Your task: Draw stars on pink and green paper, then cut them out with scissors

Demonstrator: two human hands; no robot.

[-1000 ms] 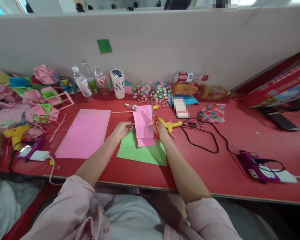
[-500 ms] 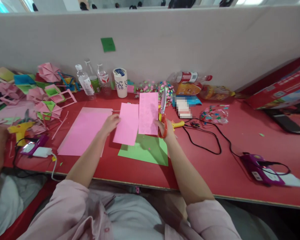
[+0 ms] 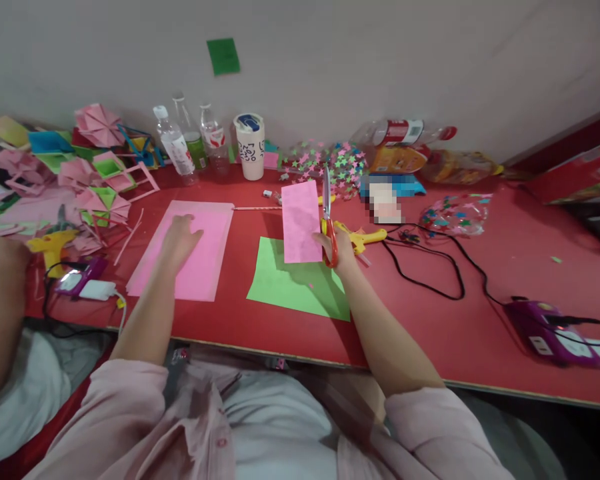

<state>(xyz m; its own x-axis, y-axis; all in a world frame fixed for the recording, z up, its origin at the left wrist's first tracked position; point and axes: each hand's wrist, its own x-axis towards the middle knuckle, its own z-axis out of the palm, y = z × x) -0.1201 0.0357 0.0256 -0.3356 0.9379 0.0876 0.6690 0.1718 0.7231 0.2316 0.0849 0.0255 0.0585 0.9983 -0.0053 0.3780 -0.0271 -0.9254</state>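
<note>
My left hand (image 3: pixel 181 241) lies over a stack of pink paper (image 3: pixel 207 257) on the red table, fingers apart. Whether a smaller piece lies beneath that palm I cannot tell, pink on pink. In my right hand (image 3: pixel 341 250) are orange-handled scissors (image 3: pixel 331 245), blades pointing away from me, together with a rectangular pink paper piece (image 3: pixel 301 223) pinched by thumb and fingers. This piece is held up above a green sheet (image 3: pixel 300 290), partly covering its far edge.
A yellow glue gun (image 3: pixel 365 237) with a black cord lies right of my right hand. Bottles (image 3: pixel 177 148) and a white cup (image 3: pixel 251 150) stand at the back. Folded paper shapes (image 3: pixel 100 127) and a co-worker's arm (image 3: pixel 3 293) are at left; a purple power box (image 3: pixel 550 327) sits right.
My left hand has moved left onto the pink stack, and the pink piece it held is no longer seen in it. My right hand still holds the scissors and paper. The view has tilted down.
</note>
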